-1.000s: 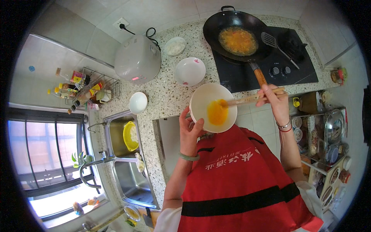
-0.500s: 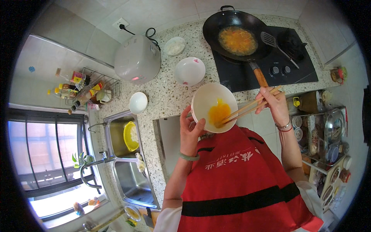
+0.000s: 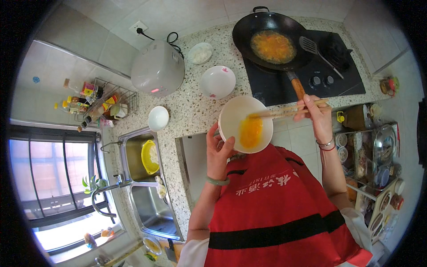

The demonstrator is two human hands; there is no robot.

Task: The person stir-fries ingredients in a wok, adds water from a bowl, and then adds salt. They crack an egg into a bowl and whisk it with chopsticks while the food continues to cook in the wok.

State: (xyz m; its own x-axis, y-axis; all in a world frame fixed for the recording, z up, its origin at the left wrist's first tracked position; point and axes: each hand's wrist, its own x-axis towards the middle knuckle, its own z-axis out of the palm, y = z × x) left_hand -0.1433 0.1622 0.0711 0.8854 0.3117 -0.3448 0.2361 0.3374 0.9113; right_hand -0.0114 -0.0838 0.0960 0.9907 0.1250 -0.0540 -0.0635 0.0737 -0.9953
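Observation:
My left hand [image 3: 218, 153] grips the rim of a white bowl [image 3: 231, 113], held tilted in front of the red apron [image 3: 267, 204]. Orange-yellow beaten egg [image 3: 251, 133] lies in the bowl. Closed around a pair of wooden chopsticks [image 3: 280, 112], my right hand [image 3: 315, 111] is at the bowl's right; the chopstick tips are in the bowl, smeared by motion. Beyond, a black wok [image 3: 242, 38] with a wooden handle [image 3: 297, 86] stands on the black stove [image 3: 267, 91], holding orange-yellow liquid with bits [image 3: 273, 46].
A slotted spatula [image 3: 318, 51] rests by the wok. On the speckled counter stand a rice cooker [image 3: 158, 66], an empty white bowl [image 3: 218, 81], a small white bowl [image 3: 159, 118] and a dish of white food [image 3: 201, 53]. At left is a double sink [image 3: 153, 209] with a yellow colander [image 3: 146, 158].
The chopsticks have swung from the lower part of the bowl up toward its far side, and the egg has shifted. My left hand and the bowl have hardly moved.

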